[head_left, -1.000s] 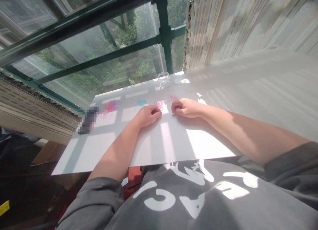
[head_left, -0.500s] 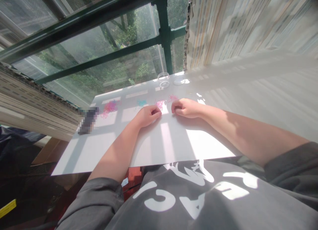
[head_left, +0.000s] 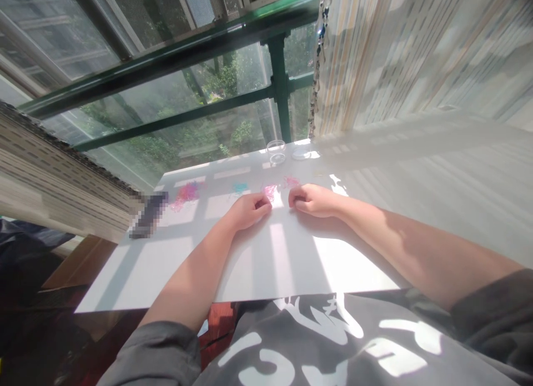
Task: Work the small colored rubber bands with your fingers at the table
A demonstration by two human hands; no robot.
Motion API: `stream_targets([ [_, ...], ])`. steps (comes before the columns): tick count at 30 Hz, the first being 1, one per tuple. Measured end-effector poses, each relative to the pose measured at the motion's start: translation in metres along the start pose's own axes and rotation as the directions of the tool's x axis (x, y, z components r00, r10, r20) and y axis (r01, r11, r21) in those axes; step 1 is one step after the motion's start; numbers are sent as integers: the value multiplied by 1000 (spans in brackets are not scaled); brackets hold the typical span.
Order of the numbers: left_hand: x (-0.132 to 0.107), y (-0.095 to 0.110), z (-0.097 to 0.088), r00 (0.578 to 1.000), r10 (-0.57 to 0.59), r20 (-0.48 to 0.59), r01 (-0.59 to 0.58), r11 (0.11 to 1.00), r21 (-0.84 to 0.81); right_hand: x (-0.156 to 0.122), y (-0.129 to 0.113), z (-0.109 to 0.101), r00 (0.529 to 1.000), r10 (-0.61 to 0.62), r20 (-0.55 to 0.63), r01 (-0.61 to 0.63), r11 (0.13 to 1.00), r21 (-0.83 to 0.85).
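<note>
My left hand (head_left: 250,211) rests on the white tabletop (head_left: 166,264), its fingers curled in and the thumb against them; nothing shows in it. Just beyond its fingertips lies a small pile of shiny pink strands or bits (head_left: 270,193), too fine to name. My right hand (head_left: 310,200) lies across from it, loosely closed, with no object visible in the fingers. A second, fainter pink pile (head_left: 291,181) sits right behind that hand. Left of these are a small teal pile (head_left: 240,188) and a larger mixed pink, red and blue pile (head_left: 186,194).
A clear round container (head_left: 276,153) stands at the table's back edge by the window, with a clear flat disc (head_left: 301,153) beside it. A dark, pixelated object (head_left: 150,215) lies at the left edge. Striped curtains (head_left: 366,58) hang at both sides.
The whole view has tilted upward a little, so the table and hands appear lower. Both hands keep nearly the same place and shape on the table.
</note>
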State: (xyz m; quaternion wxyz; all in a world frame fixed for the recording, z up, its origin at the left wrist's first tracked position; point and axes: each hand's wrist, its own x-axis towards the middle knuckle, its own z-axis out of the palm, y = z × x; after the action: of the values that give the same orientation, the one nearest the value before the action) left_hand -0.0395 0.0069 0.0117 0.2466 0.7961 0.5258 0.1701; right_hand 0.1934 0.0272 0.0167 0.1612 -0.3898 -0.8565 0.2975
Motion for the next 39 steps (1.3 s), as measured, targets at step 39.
stream_targets([
  [39,-8,-58,-48,754,-255,-605,214,967,-140,1,8,8,1000,-6,-14,6,1000,8],
])
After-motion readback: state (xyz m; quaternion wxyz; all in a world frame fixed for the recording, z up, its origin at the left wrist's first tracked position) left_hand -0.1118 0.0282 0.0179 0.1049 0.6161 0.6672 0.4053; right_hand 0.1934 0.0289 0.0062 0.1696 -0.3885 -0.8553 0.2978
